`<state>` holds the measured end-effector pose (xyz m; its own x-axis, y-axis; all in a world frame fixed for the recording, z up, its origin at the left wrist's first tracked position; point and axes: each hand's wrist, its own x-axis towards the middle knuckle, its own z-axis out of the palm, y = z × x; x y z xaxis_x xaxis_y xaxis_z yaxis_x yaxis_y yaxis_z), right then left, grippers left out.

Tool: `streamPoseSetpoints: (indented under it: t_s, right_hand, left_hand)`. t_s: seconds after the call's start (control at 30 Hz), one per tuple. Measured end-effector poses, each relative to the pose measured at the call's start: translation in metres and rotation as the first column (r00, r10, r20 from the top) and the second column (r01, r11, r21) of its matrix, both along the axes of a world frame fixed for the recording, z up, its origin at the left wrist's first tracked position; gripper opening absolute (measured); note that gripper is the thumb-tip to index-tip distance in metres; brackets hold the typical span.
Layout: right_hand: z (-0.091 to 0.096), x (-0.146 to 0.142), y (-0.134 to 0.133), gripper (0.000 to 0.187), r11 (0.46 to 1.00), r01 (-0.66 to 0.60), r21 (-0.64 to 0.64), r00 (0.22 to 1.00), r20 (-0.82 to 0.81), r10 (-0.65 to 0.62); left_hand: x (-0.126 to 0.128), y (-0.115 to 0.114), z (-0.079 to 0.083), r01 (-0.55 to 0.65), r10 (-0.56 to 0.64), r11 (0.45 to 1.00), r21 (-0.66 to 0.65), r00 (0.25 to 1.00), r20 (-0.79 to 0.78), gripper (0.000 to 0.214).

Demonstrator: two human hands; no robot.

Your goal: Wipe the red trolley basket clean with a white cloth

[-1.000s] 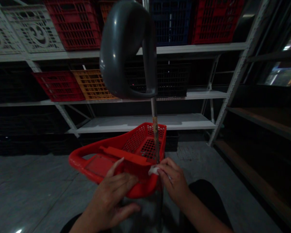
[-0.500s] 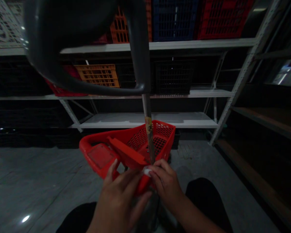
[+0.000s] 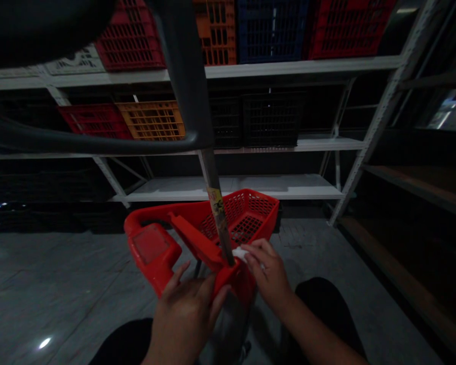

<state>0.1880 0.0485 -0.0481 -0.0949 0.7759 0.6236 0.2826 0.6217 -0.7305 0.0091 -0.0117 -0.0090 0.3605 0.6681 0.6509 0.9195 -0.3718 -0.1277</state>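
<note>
A red plastic shopping cart point(image 3: 247, 195) with a lattice basket stands low in front of me. My left hand point(image 3: 188, 309) grips its near edge, fingers partly hidden against the plastic. In my right hand point(image 3: 269, 268) a small white cloth or tissue point(image 3: 240, 253) is pinched beside the base of a metal pole point(image 3: 218, 218). This pole, with a worn yellow sticker, rises from the cart's near corner. Close to my head, a dark grey loop-shaped part point(image 3: 190, 91) tops the pole.
White metal shelving point(image 3: 289, 66) spans the back, holding red, orange, blue and black crates point(image 3: 273, 119). Darker shelves point(image 3: 421, 187) run along the right side. My knees point(image 3: 323, 309) flank the cart on the grey floor point(image 3: 68, 274).
The pole and its grey loop have shifted left in view. My right hand and the white cloth have moved slightly up and right, away from my left hand, onto the pole's right side.
</note>
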Motion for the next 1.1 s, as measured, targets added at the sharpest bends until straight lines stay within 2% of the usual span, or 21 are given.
streamPoseSetpoints:
  t_s: [0.13, 0.3, 0.37, 0.47, 0.57, 0.63, 0.73, 0.8, 1.0, 1.1]
  right_hand:
    - [0.003, -0.012, 0.005, 0.026, 0.996, -0.071, -0.048, 0.985, 0.155, 0.078]
    - [0.003, -0.007, 0.022, 0.022, 0.995, 0.007, -0.097, 0.962, 0.271, 0.02]
    - [0.006, -0.011, 0.019, 0.022, 0.995, 0.007, -0.096, 0.964, 0.266, 0.019]
    - [0.012, -0.02, 0.005, 0.023, 0.995, -0.064, -0.071, 0.972, 0.222, 0.078]
    - [0.009, -0.022, 0.003, 0.024, 0.993, -0.105, -0.049, 0.971, 0.208, 0.113]
    - [0.0, -0.016, 0.013, 0.024, 0.997, -0.067, -0.037, 0.968, 0.24, 0.074]
    - [-0.015, -0.007, 0.035, 0.023, 0.998, 0.063, -0.027, 0.964, 0.262, -0.053]
    - [-0.019, -0.005, 0.04, 0.022, 0.994, 0.1, -0.04, 0.965, 0.247, -0.087]
    - [-0.002, -0.02, 0.008, 0.025, 0.997, -0.076, -0.033, 0.978, 0.194, 0.081]
    - [-0.004, -0.018, 0.007, 0.027, 0.996, -0.093, -0.017, 0.978, 0.185, 0.094]
  left_hand:
    - [-0.004, 0.001, -0.001, 0.025, -0.026, 1.0, 0.004, 1.0, 0.013, 0.025]
    - [-0.01, 0.003, -0.002, 0.039, -0.039, 0.999, 0.02, 0.999, 0.026, 0.02]
    - [-0.012, 0.003, -0.003, 0.055, -0.057, 0.998, 0.035, 0.998, 0.039, 0.019]
    - [-0.015, 0.003, -0.002, 0.086, -0.088, 0.995, 0.041, 0.995, 0.039, 0.016]
    - [-0.021, 0.002, 0.0, 0.121, -0.124, 0.991, 0.057, 0.99, 0.06, 0.015]
    - [-0.025, 0.001, 0.001, 0.138, -0.144, 0.988, 0.064, 0.984, 0.105, 0.014]
    - [-0.03, 0.002, 0.003, 0.162, -0.167, 0.985, 0.051, 0.978, 0.127, 0.013]
    - [-0.032, 0.002, 0.003, 0.177, -0.182, 0.983, 0.05, 0.974, 0.132, 0.013]
    - [-0.036, 0.002, 0.006, 0.19, -0.196, 0.98, 0.051, 0.97, 0.142, 0.011]
    - [-0.04, 0.003, 0.01, 0.219, -0.227, 0.973, 0.072, 0.966, 0.12, 0.01]
